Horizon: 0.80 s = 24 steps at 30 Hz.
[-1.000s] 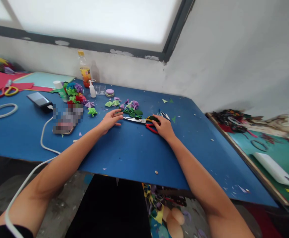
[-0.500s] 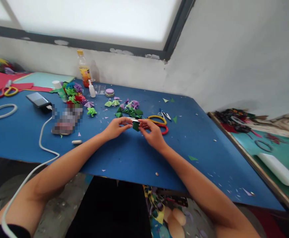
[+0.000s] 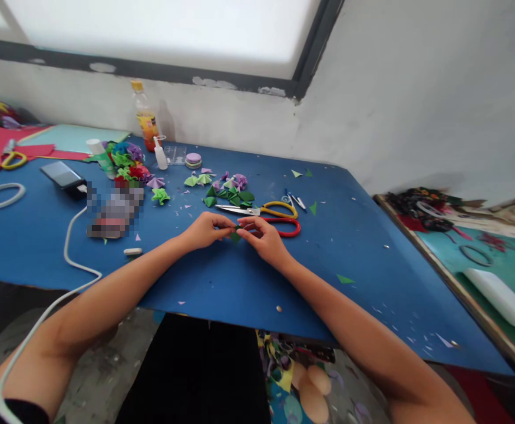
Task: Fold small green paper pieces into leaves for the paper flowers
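Between my fingertips is a small dark green piece of folded paper, partly hidden by the fingers. My left hand pinches it from the left, and my right hand grips it from the right. Just beyond my right hand lie scissors with one yellow and one red handle, blades pointing left. Behind the blades sits a loose group of folded green paper pieces, with purple folded paper among them. Light green folded pieces rest a little further left.
To the left are a phone with a white cable, a pile of coloured paper flowers and a second pair of scissors. A juice bottle and a small squeeze bottle stand by the wall.
My hands have come slightly lower and closer together. The green piece shows less between the fingers. The scissor blades, covered in part before, now show in full.
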Each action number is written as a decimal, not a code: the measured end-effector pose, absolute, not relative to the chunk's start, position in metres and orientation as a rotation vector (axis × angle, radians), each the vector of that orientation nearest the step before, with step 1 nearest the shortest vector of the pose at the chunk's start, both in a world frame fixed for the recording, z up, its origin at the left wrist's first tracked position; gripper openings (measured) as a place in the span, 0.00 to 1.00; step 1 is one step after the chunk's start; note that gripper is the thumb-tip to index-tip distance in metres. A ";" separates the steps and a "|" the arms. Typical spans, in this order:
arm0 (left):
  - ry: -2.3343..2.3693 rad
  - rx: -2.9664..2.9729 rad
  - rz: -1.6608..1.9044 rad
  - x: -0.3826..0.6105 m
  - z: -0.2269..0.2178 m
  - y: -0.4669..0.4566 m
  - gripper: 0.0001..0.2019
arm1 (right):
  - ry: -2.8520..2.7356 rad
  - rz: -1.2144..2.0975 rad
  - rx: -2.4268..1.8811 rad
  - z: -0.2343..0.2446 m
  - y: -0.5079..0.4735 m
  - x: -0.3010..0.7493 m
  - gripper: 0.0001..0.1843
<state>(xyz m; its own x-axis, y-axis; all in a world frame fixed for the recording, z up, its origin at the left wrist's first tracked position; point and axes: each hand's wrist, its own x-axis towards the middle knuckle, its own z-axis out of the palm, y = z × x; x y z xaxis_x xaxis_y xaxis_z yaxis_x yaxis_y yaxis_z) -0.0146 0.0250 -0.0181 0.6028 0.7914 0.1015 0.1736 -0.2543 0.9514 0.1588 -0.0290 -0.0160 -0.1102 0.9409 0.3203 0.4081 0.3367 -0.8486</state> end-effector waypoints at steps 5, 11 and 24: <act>0.714 1.770 0.720 -0.011 -0.017 0.018 0.07 | -1.658 0.692 -1.199 -0.011 -0.032 0.158 0.09; 0.721 1.604 0.700 -0.008 -0.018 0.013 0.14 | -1.425 0.859 -1.185 -0.015 -0.031 0.157 0.12; 0.773 1.660 0.655 -0.009 -0.018 0.018 0.09 | -1.609 0.927 -1.258 -0.016 -0.023 0.168 0.09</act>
<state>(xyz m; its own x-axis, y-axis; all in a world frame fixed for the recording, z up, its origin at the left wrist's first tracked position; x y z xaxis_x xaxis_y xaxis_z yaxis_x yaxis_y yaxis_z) -0.0088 0.0183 -0.0181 0.6294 0.7767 0.0229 0.1497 -0.1501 0.9773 0.1681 -0.0231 -0.0156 -0.1122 0.9762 0.1857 0.3294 0.2128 -0.9199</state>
